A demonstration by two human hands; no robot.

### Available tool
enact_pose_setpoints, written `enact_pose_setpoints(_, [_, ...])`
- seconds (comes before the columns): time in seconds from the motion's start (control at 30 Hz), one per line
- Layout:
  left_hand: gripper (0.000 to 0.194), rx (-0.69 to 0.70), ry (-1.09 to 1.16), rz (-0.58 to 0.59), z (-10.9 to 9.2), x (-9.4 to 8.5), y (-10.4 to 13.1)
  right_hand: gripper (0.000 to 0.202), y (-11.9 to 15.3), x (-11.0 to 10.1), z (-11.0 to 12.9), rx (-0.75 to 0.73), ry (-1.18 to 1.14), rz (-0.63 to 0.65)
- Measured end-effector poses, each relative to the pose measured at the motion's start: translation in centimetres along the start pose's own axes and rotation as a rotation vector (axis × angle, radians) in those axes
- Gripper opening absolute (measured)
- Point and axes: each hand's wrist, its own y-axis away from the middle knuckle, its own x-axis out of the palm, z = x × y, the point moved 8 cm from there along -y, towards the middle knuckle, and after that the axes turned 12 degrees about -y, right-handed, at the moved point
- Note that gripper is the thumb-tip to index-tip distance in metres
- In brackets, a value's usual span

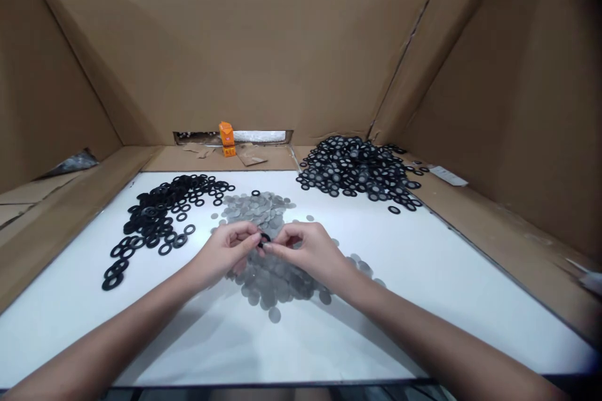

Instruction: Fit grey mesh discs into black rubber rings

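Observation:
Over the middle of the white table, my left hand (pixel 234 247) pinches a black rubber ring (pixel 264 237) between thumb and fingers. From the other side my right hand (pixel 303 250) has its thumb and fingertips closed at the same ring; whether a disc is also between them is hidden. Below both hands spreads a heap of thin grey translucent discs (pixel 277 285). Left of my left hand lies a pile of black rings (pixel 160 210), several of them loose at its near end. A lone ring (pixel 256 193) rests at the far side of the discs.
At the back right is a large heap of black rings with grey centres (pixel 355 166). Cardboard walls (pixel 226 62) enclose the table (pixel 376 338) at the back and sides. An orange carton (pixel 226 136) stands by a slot in the back wall. A white label (pixel 448 176) lies on the right ledge.

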Motion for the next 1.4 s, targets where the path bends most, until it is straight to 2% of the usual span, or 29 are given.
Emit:
enact_pose_setpoints(0.2, [0.029,-0.013,-0.011,0.012,0.2,0.1,0.2,0.026,-0.1,-0.1,-0.1,0.025,-0.009,-0.011])
enact_pose_setpoints(0.3, [0.03,-0.026,-0.012,0.023,0.1,0.7,0.2,0.021,0.0,0.1,0.0,0.045,-0.111,0.007])
enact_pose_setpoints(0.4, [0.029,-0.024,-0.068,-0.013,-0.1,0.6,0.4,0.013,0.1,0.4,0.3,0.04,-0.222,0.022])
enact_pose_setpoints(0.53, [0.025,0.053,-0.226,-0.068,-0.6,0.5,0.7,0.013,0.3,0.5,0.6,0.017,-0.247,-0.012])
enact_pose_setpoints(0.73, [0.023,0.137,-0.368,-0.106,-0.8,1.0,0.9,0.011,0.6,1.6,0.6,-0.051,-0.175,0.035])
enact_pose_setpoints(0.9, [0.025,0.137,-0.335,-0.146,-0.4,1.0,1.0,0.012,0.6,2.1,1.1,-0.122,-0.098,0.028])
enact_pose_setpoints(1.1, [0.021,0.145,-0.283,-0.172,-0.3,0.9,1.2,0.015,0.3,2.1,0.9,-0.034,-0.36,-0.05])
enact_pose_setpoints(1.23, [0.021,0.145,-0.25,-0.174,-0.5,0.8,1.3,0.012,0.2,1.8,0.9,0.01,-0.42,-0.124])
enact_pose_setpoints(1.4, [0.028,0.068,-0.015,-0.153,-0.1,0.0,1.1,0.019,-0.2,2.3,0.6,0.081,-0.446,-0.052])
